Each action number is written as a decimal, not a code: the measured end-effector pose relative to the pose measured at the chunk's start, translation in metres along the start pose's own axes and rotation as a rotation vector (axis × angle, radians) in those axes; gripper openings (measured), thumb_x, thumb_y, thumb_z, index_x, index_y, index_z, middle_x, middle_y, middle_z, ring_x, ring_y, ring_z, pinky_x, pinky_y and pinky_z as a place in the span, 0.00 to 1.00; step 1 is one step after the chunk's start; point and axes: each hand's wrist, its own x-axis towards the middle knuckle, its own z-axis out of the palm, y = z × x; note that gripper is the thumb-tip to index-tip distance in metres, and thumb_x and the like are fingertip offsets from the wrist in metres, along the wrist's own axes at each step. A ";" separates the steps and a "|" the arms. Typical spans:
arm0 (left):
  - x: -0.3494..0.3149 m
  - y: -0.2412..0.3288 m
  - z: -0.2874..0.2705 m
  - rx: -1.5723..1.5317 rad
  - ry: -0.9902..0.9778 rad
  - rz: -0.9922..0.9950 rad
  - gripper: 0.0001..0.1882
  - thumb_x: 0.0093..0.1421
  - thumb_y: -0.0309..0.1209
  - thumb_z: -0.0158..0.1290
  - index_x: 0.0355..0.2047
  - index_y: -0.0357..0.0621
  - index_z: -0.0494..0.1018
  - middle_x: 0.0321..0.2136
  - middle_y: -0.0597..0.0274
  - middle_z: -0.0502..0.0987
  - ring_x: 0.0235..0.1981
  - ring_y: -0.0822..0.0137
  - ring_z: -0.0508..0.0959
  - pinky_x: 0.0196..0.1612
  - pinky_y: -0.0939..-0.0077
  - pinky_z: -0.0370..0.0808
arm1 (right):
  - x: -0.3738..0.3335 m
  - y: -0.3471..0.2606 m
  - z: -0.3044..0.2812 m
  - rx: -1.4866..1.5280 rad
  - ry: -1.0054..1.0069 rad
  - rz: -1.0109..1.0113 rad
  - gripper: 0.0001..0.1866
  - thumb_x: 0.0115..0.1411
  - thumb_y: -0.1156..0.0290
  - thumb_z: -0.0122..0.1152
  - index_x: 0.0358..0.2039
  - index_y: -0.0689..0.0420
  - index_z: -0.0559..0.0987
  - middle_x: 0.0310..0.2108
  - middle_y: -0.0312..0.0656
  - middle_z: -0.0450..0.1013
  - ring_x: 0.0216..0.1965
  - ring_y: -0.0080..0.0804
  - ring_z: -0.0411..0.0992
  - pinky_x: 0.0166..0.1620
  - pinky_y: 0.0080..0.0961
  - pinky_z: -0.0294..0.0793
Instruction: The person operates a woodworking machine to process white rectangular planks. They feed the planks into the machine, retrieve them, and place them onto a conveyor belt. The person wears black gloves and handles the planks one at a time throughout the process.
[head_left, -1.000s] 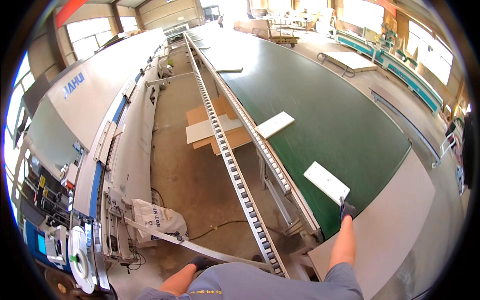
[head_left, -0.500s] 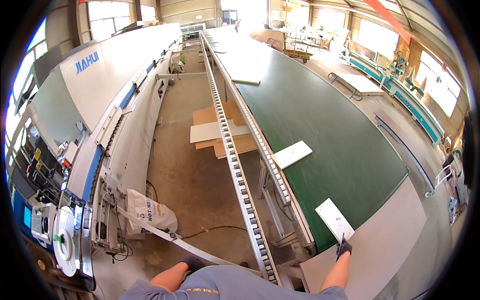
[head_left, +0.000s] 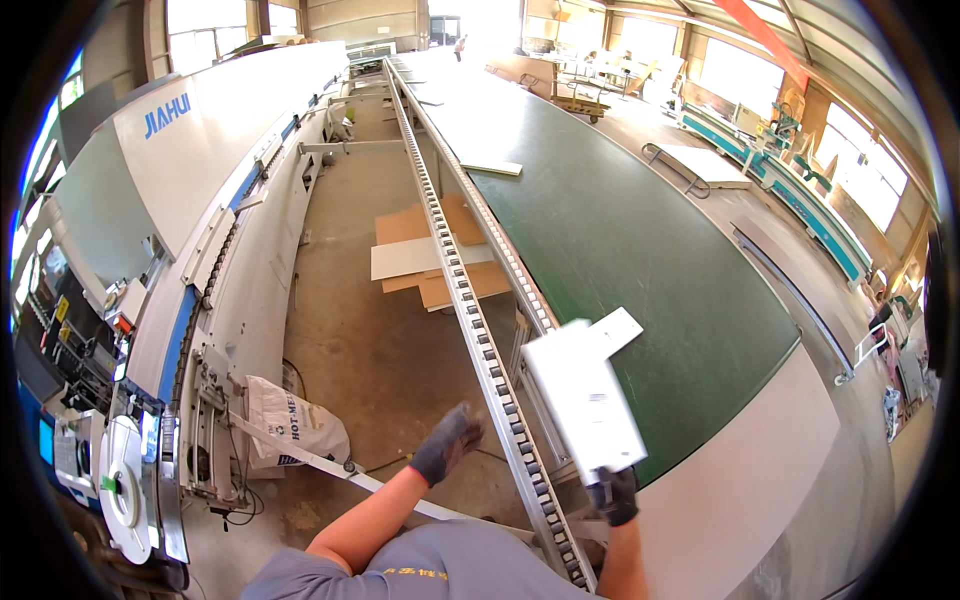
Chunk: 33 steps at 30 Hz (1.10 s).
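Note:
A white rectangular panel [head_left: 585,400] is raised above the edge of the green conveyor belt, blurred at its far end. My right hand [head_left: 612,496], in a dark glove, grips its near end, with a small printed mark showing on the panel's face. Over the gap left of the roller rail hangs my left hand [head_left: 448,444], also gloved, fingers stretched out with nothing in them and slightly smeared. Behind the held panel, a second white panel [head_left: 622,329] lies on the belt, partly covered by it.
The green belt [head_left: 690,300] runs far ahead, with another white panel [head_left: 492,168] at its left edge. A narrow roller rail [head_left: 470,320] stands beside it. A long white machine [head_left: 240,150] fills the left, with a white sack [head_left: 290,425] and board offcuts [head_left: 410,260] low down.
My right hand has lifted the near panel off the belt and carried it left. My left hand has come up from beside my body toward the roller rail.

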 end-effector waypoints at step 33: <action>-0.252 0.094 -0.056 0.893 0.646 0.852 0.13 0.54 0.28 0.64 0.40 0.38 0.80 0.36 0.53 0.83 0.37 0.60 0.82 0.42 0.70 0.77 | -0.070 0.005 0.359 -0.830 -0.826 -0.460 0.29 0.60 0.83 0.50 0.63 0.56 0.65 0.43 0.61 0.74 0.43 0.59 0.75 0.44 0.45 0.75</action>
